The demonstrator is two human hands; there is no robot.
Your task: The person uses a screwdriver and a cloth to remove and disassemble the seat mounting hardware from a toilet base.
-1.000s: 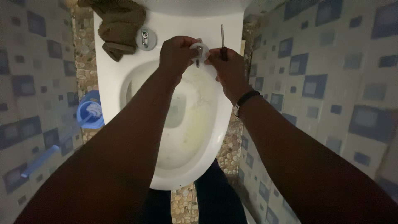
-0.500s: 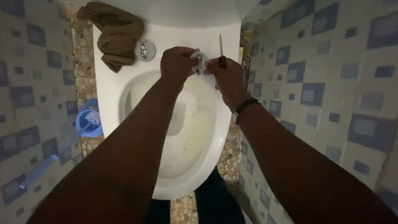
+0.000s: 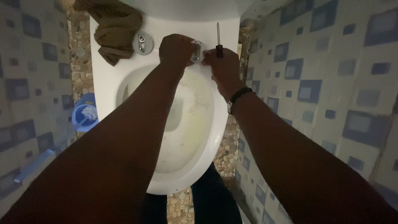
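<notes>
Blue squares are covering the shiny wall tiles (image 3: 315, 83) around you. Your left hand (image 3: 177, 50) is curling tight on a round silver metal fitting (image 3: 196, 49) on the smooth white toilet's (image 3: 107, 83) back ledge. Your right hand (image 3: 222, 65) is closing around a thin screwdriver (image 3: 218, 39).

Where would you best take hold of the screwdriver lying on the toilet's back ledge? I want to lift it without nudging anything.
Grip the dark-handled metal screwdriver by its thick handle, the end nearest the right hand, coming from the bowl side. The thin shaft points away toward the tank and offers fingers little to hold.
</notes>
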